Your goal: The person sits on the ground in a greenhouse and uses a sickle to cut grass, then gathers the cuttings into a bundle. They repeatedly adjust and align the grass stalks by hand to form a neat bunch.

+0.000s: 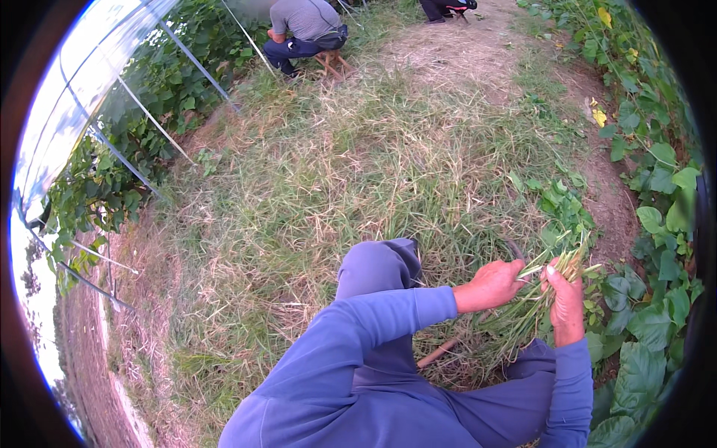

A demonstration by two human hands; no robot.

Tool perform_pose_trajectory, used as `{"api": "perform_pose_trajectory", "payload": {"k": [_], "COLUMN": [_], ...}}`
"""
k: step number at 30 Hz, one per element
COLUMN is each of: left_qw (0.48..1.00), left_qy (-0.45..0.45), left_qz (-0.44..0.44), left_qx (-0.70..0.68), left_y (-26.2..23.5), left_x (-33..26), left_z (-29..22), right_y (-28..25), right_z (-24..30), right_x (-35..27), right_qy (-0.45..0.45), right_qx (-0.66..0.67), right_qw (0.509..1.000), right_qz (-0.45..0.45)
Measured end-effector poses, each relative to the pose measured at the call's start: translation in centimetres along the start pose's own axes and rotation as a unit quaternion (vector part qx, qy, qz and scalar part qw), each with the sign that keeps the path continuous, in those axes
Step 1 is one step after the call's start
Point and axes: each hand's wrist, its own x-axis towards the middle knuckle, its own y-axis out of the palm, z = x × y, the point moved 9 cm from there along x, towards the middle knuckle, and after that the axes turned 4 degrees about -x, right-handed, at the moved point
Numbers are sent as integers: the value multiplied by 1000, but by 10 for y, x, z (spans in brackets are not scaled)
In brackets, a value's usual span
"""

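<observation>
My right hand [565, 300] is closed around a bunch of cut grass stalks [573, 259], with the thumb on top and the seed-end tips fanning out past the fingers. My left hand [489, 287] comes across from the left, its fingers closed on stalks of the same bunch. Long green blades hang below and between the two hands toward my right leg. On the ground between my legs lies a brown wooden handle [438, 352]; its far end is hidden under grass and my left arm.
Mown and standing grass [321, 187] covers the ground ahead. Leafy vines [650, 321] line the right side, close to my right arm. At the far left, metal poles [196, 61] stand before more vines. A person [308, 26] sits on a wooden stool [334, 66]; another crouches farther off.
</observation>
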Motion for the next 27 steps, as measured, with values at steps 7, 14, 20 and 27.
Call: {"api": "perform_pose_trajectory", "payload": {"k": [7, 14, 20, 27], "left_qw": [1000, 999, 984, 975], "left_qy": [0, 5, -31, -38], "left_qz": [8, -2, 33, 36], "left_qx": [3, -45, -172, -215], "left_y": [1, 1, 2, -1], "left_x": [0, 3, 5, 3], "left_z": [-1, -1, 3, -2], "right_y": [-3, -4, -3, 3], "right_z": [-3, -4, -4, -2], "right_x": [-1, -1, 2, -3], "right_qy": [3, 9, 12, 29], "right_qx": [1, -2, -5, -17], "right_qw": [1000, 1000, 1000, 999], "right_qz": [-13, -18, -17, -4]}}
